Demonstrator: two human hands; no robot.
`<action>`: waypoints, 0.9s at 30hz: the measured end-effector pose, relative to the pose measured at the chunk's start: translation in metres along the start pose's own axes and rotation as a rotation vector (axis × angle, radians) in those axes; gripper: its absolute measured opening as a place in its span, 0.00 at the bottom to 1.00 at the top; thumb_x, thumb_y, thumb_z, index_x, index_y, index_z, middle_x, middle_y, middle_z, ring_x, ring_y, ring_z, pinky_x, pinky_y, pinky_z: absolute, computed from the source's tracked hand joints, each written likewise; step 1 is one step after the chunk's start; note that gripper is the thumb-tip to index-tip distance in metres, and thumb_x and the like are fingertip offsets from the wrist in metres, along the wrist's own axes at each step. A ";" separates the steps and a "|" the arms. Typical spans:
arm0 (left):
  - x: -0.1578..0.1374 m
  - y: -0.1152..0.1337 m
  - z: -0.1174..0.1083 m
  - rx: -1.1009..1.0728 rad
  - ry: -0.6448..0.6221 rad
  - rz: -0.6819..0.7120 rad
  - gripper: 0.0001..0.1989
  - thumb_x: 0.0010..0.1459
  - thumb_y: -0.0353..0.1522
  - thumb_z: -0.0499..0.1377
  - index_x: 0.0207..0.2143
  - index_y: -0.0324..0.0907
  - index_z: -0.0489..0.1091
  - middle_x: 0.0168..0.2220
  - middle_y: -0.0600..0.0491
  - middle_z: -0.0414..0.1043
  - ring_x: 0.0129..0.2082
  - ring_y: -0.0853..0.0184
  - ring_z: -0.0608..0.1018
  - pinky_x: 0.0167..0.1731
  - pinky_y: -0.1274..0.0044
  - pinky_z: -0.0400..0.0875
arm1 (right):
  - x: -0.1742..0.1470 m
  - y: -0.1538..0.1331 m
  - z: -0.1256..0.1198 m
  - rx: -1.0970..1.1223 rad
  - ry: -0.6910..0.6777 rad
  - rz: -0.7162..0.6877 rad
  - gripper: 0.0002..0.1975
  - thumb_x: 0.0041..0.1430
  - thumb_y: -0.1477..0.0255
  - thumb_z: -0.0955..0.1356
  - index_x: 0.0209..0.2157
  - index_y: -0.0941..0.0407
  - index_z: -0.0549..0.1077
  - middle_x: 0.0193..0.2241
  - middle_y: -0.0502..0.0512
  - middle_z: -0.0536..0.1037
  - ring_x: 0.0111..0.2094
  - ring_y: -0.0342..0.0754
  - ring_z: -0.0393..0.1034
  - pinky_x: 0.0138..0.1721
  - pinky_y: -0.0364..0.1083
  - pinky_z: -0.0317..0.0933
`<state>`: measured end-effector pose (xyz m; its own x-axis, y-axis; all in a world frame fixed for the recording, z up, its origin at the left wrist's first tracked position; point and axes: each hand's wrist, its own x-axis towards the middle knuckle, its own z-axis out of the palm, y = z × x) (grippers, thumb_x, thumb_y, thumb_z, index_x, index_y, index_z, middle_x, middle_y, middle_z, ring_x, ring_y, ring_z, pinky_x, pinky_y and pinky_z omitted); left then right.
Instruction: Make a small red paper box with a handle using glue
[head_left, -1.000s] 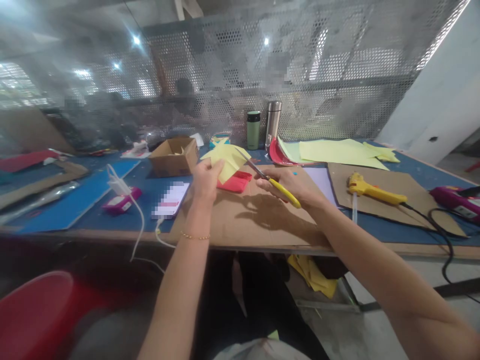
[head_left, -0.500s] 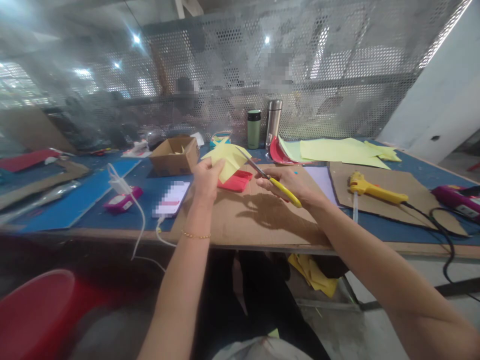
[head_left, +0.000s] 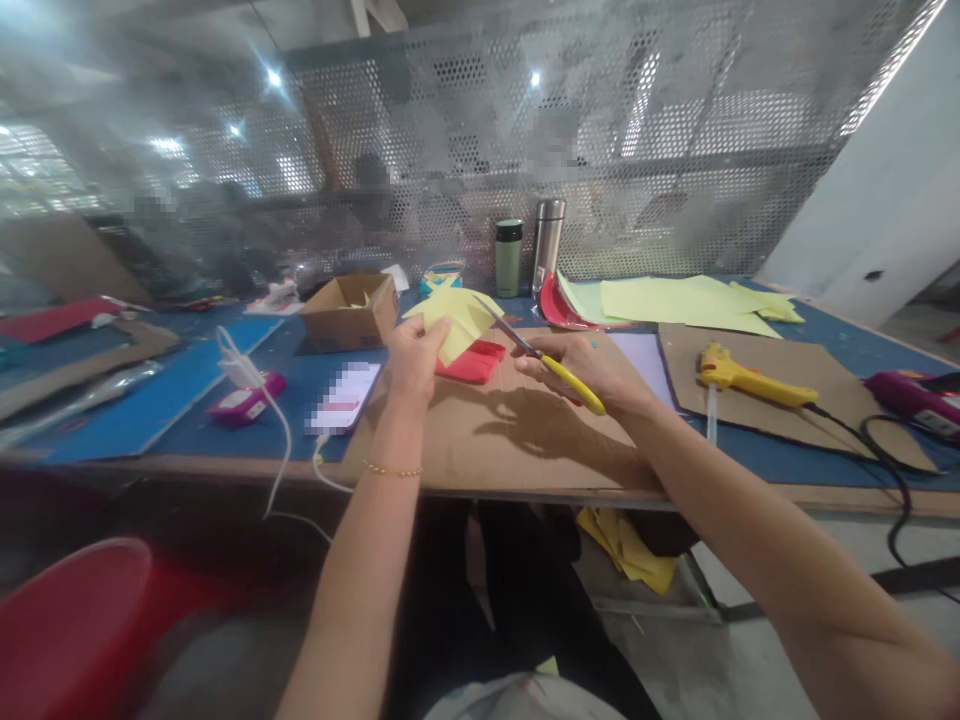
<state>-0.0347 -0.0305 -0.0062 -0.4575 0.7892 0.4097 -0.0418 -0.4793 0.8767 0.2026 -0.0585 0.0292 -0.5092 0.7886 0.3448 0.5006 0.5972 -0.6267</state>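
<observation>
My left hand (head_left: pixel 415 355) pinches a pale yellow piece of paper (head_left: pixel 459 318) and holds it up above the table. In my right hand (head_left: pixel 574 365) is a pair of scissors (head_left: pixel 559 368) with yellow handles. Its blades point up and left, and the tips meet the right edge of the yellow piece. Whether the blades are parted I cannot tell. Below and behind the yellow piece lies a folded red piece (head_left: pixel 480 362), on a brown cardboard sheet (head_left: pixel 465 440).
At the left stand a cardboard box (head_left: pixel 349 312) and a phone (head_left: pixel 345 398) on a white cable. A yellow glue gun (head_left: pixel 757 383) rests on cardboard at the right. Behind are a green cup (head_left: pixel 508 262), a steel flask (head_left: pixel 547 245) and yellow sheets (head_left: pixel 675 302).
Almost nothing differs. The scissors and my right hand have shifted very slightly to the right; the yellow piece stays in my left hand.
</observation>
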 end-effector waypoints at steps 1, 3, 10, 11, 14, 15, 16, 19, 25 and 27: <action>0.000 0.000 0.000 -0.009 0.001 0.001 0.13 0.41 0.36 0.75 0.30 0.40 0.82 0.26 0.55 0.79 0.29 0.66 0.79 0.34 0.74 0.76 | -0.001 -0.001 -0.001 -0.023 0.002 0.000 0.37 0.56 0.35 0.62 0.32 0.56 0.78 0.24 0.52 0.69 0.27 0.47 0.61 0.28 0.45 0.49; 0.000 0.000 0.000 -0.021 0.004 0.002 0.13 0.40 0.36 0.75 0.29 0.40 0.82 0.26 0.55 0.80 0.29 0.66 0.79 0.34 0.74 0.76 | -0.003 -0.003 -0.003 -0.059 0.001 0.000 0.37 0.57 0.35 0.62 0.33 0.55 0.79 0.24 0.53 0.71 0.27 0.47 0.61 0.28 0.45 0.49; 0.000 -0.001 0.000 -0.024 -0.005 0.004 0.11 0.42 0.34 0.74 0.29 0.40 0.82 0.26 0.54 0.79 0.30 0.65 0.80 0.35 0.73 0.77 | -0.003 -0.005 -0.004 -0.066 0.000 0.009 0.39 0.58 0.34 0.61 0.34 0.56 0.80 0.22 0.52 0.70 0.26 0.48 0.62 0.28 0.46 0.49; 0.000 -0.002 0.000 -0.027 -0.003 0.004 0.10 0.42 0.34 0.74 0.30 0.40 0.82 0.26 0.54 0.79 0.30 0.65 0.80 0.34 0.73 0.77 | -0.003 -0.004 -0.004 -0.065 0.000 0.013 0.39 0.57 0.34 0.61 0.34 0.56 0.80 0.21 0.52 0.70 0.26 0.47 0.61 0.28 0.46 0.49; 0.000 -0.002 0.000 -0.017 0.000 0.003 0.10 0.43 0.34 0.73 0.30 0.40 0.82 0.27 0.53 0.79 0.31 0.64 0.81 0.34 0.73 0.78 | -0.003 -0.004 -0.004 -0.044 -0.010 0.041 0.38 0.57 0.34 0.62 0.33 0.56 0.80 0.19 0.51 0.68 0.24 0.46 0.61 0.27 0.45 0.49; 0.000 -0.001 0.000 -0.014 0.001 0.003 0.09 0.43 0.33 0.74 0.29 0.41 0.82 0.26 0.53 0.79 0.31 0.63 0.81 0.33 0.73 0.78 | -0.003 -0.003 -0.004 -0.034 -0.014 0.049 0.38 0.56 0.34 0.63 0.34 0.57 0.81 0.19 0.50 0.68 0.23 0.46 0.61 0.27 0.45 0.49; 0.000 -0.001 0.000 -0.012 0.001 0.001 0.09 0.43 0.33 0.74 0.28 0.41 0.81 0.26 0.53 0.79 0.31 0.63 0.81 0.33 0.73 0.78 | -0.003 -0.003 -0.004 -0.024 -0.015 0.055 0.39 0.56 0.34 0.63 0.35 0.57 0.81 0.18 0.50 0.68 0.23 0.46 0.60 0.27 0.45 0.50; -0.001 0.000 -0.001 -0.019 -0.011 -0.012 0.09 0.43 0.34 0.74 0.25 0.41 0.79 0.25 0.53 0.78 0.31 0.62 0.81 0.32 0.73 0.78 | -0.003 0.000 -0.004 0.013 -0.012 0.067 0.40 0.54 0.34 0.65 0.38 0.58 0.82 0.18 0.48 0.67 0.22 0.45 0.60 0.26 0.45 0.50; 0.000 0.000 0.000 -0.020 -0.018 -0.010 0.11 0.40 0.35 0.75 0.25 0.41 0.79 0.26 0.52 0.79 0.31 0.63 0.81 0.31 0.73 0.77 | 0.002 0.015 -0.003 0.087 -0.032 0.069 0.40 0.51 0.35 0.69 0.42 0.59 0.83 0.18 0.46 0.65 0.21 0.43 0.58 0.25 0.45 0.50; 0.000 0.001 0.000 -0.028 -0.028 -0.019 0.12 0.40 0.35 0.75 0.26 0.40 0.79 0.26 0.52 0.79 0.31 0.61 0.81 0.31 0.72 0.77 | 0.005 0.023 -0.002 0.095 -0.038 0.063 0.40 0.50 0.36 0.70 0.42 0.59 0.83 0.18 0.46 0.65 0.21 0.43 0.57 0.25 0.45 0.49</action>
<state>-0.0351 -0.0309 -0.0058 -0.4315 0.8083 0.4005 -0.0751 -0.4747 0.8770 0.2130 -0.0402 0.0184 -0.5061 0.8167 0.2772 0.4644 0.5289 -0.7103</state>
